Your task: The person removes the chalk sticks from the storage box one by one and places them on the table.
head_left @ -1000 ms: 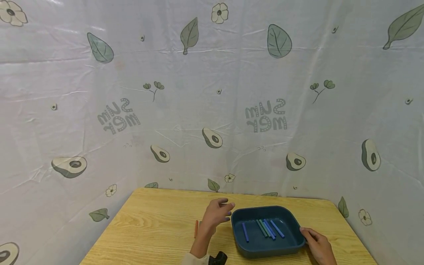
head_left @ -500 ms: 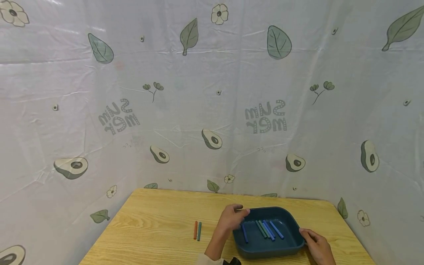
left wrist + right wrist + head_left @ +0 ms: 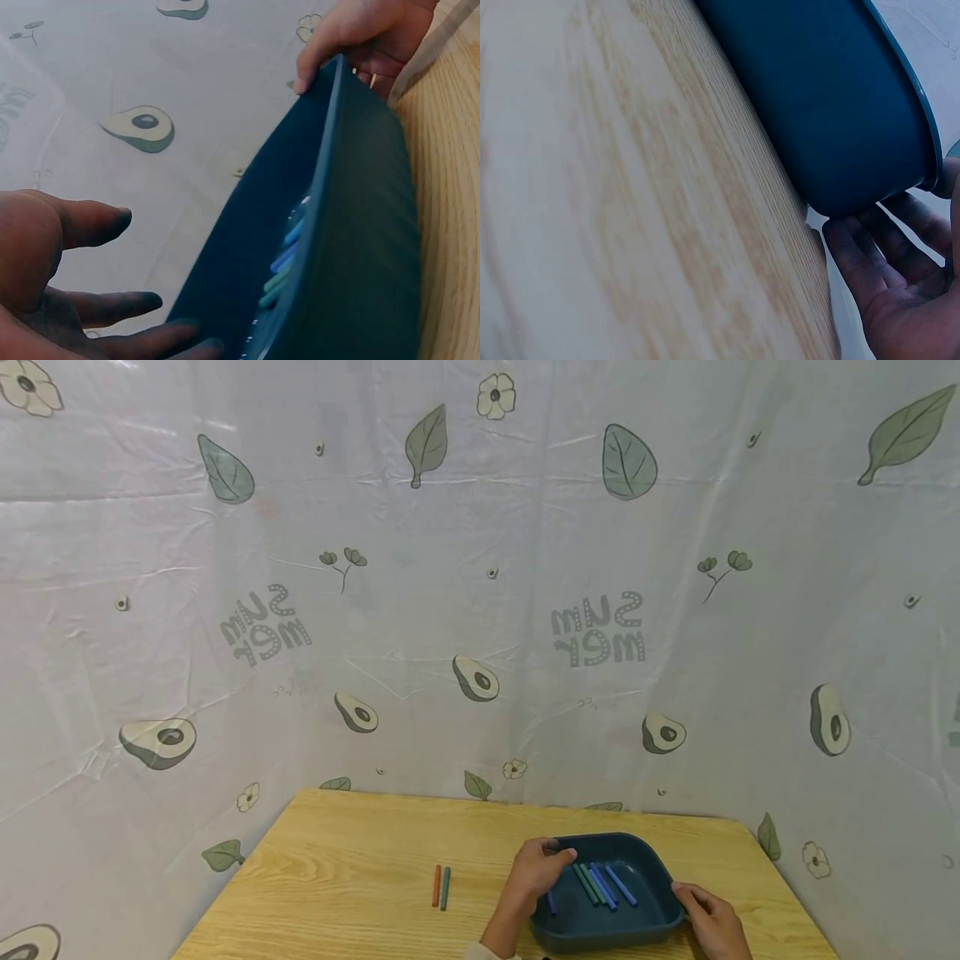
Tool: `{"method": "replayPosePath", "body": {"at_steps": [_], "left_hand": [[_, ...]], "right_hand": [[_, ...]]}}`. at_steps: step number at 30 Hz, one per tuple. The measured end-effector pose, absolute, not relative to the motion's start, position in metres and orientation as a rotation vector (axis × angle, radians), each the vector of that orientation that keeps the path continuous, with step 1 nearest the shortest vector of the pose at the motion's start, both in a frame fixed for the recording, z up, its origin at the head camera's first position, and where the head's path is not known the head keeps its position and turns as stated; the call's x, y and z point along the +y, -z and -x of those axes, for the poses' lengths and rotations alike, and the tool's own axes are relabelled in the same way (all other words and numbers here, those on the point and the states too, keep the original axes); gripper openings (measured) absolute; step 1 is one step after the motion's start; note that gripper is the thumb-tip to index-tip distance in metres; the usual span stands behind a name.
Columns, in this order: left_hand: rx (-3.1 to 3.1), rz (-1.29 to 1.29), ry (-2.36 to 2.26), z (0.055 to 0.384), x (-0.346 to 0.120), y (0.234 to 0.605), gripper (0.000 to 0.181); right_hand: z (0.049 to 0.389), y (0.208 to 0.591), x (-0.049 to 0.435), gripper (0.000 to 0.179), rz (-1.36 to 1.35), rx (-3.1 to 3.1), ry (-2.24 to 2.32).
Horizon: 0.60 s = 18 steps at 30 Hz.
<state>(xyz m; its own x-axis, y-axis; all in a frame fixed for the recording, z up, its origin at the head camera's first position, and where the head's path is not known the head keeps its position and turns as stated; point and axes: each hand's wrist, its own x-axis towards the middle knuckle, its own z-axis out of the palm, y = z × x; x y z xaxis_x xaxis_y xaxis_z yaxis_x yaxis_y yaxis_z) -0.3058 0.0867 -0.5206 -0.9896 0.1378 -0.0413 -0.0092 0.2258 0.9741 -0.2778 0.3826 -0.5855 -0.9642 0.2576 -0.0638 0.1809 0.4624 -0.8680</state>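
A dark blue rectangular tray [image 3: 607, 941] stands on the wooden table, holding several blue and green chalk-like sticks [image 3: 621, 887]. One more blue stick [image 3: 552, 903] lies apart by its left wall. My left hand [image 3: 534, 870] is at the tray's back left corner, overlapping the rim in the head view. Its fingers [image 3: 112, 306] are spread in the left wrist view, with dark smudges on the tips and nothing held. At the opposite side, my right hand [image 3: 712, 920] grips the tray's right corner, thumb over the rim and fingers [image 3: 889, 240] against the outside wall.
An orange stick [image 3: 437, 886] and a teal stick [image 3: 446, 888] lie side by side on the table [image 3: 337, 860], left of the tray. Behind the table's far edge hangs a pale curtain [image 3: 420, 610] printed with leaves and avocados.
My left hand has moved right from beside the tray to its left rim, uncovering the orange and teal sticks. My right hand has kept its grip on the tray's corner.
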Motion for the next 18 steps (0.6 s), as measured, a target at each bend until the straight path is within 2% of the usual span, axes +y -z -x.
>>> {"method": "replayPosePath", "body": {"at_steps": [5, 18], "left_hand": [[2.348, -0.095, -1.854, 0.309, 0.092, 0.528, 0.056], [2.414, -0.011, -1.809, 0.311, 0.109, 0.539, 0.055]], "right_hand": [[0.278, 0.585, 0.384, 0.096, 0.389, -2.647, -1.515], [0.276, 0.585, 0.383, 0.087, 0.395, -2.658, -1.485]]}}
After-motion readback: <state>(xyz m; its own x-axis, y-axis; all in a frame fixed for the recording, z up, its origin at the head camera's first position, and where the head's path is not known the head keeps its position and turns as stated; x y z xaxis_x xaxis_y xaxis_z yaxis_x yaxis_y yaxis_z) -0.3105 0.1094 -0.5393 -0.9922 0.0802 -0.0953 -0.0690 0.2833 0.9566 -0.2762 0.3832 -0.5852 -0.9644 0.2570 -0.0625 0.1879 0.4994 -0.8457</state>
